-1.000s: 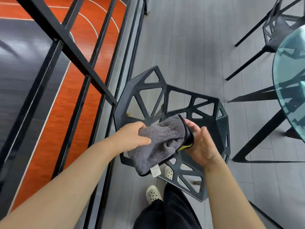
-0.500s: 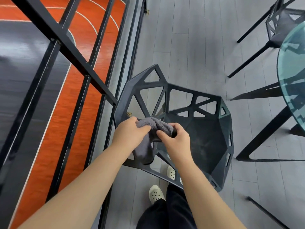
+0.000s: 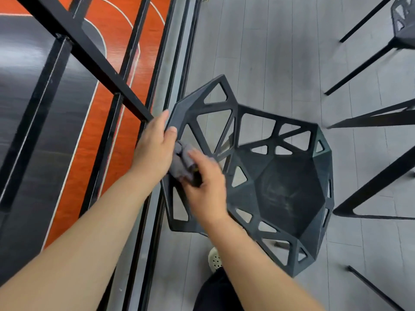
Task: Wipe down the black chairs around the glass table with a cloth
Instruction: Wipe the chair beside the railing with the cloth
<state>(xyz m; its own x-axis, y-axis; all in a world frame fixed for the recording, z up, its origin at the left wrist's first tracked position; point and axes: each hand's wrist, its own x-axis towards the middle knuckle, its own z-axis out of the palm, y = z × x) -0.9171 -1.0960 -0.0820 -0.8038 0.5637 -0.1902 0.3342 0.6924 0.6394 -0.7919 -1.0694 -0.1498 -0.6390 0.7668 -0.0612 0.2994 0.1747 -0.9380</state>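
A black chair (image 3: 287, 187) with triangular cut-outs stands below me on the grey floor, its back towards the railing. My left hand (image 3: 155, 147) grips the upper left rim of the chair back, thumb on the inner face. My right hand (image 3: 206, 182) holds a bunched grey cloth (image 3: 182, 160) against the same part of the back frame, just below the left hand. Most of the cloth is hidden between the two hands.
A black metal railing (image 3: 89, 55) runs close along the chair's left side, with an orange court far below. A second black chair (image 3: 404, 21) stands at the top right. Black table legs (image 3: 370, 117) slant in from the right. My pale shoe (image 3: 214, 259) is under the chair.
Both hands have moved up and left along the chair back. The cloth, spread wide a second ago, is now bunched under my right hand, and my left hand has taken the rim.
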